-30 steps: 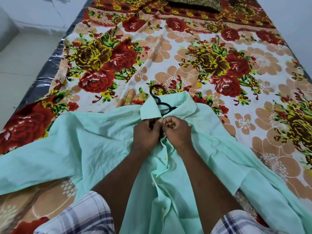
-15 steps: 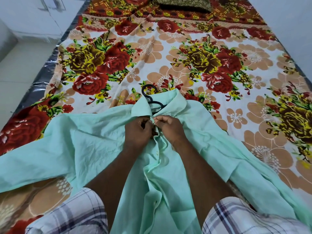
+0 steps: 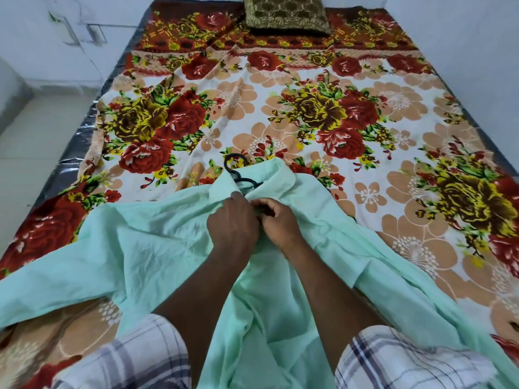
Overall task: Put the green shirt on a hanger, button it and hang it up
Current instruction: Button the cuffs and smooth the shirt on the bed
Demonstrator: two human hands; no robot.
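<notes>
Head view, the only one. Same working spot as a second ago, at the neck of the shirt, just under the collar, but with the hands set differently. Back then, two fists side by side, knuckles up. Now left hand rolled over the opening, back uppermost, reaching right to meet right hand. Right fingers curled tight, pinching the right front edge. Left fingers bent down and clamped on the left edge, tips partly hidden. Probably easing the top button through its hole. Not visibly fastened yet, and the button itself hidden under the hands. Front below the hands loose and rumpled down to the near edge, whether open or shut not to be told; buttoning probably barely begun, hanging up still to come. View tilted up too, with more of the far end in sight.

Shirt spread front-up at near centre of the sheet, sleeves flung left and right. Hanger already inside, black hook poking out beyond the collar, flat on the sheet.

Counted:
- one shirt
- one hanger
- two hands, both on the shirt
- one sheet
- one cushion, far centre
- two checked pieces of clothing at the near edge
- no button plainly visible
</notes>
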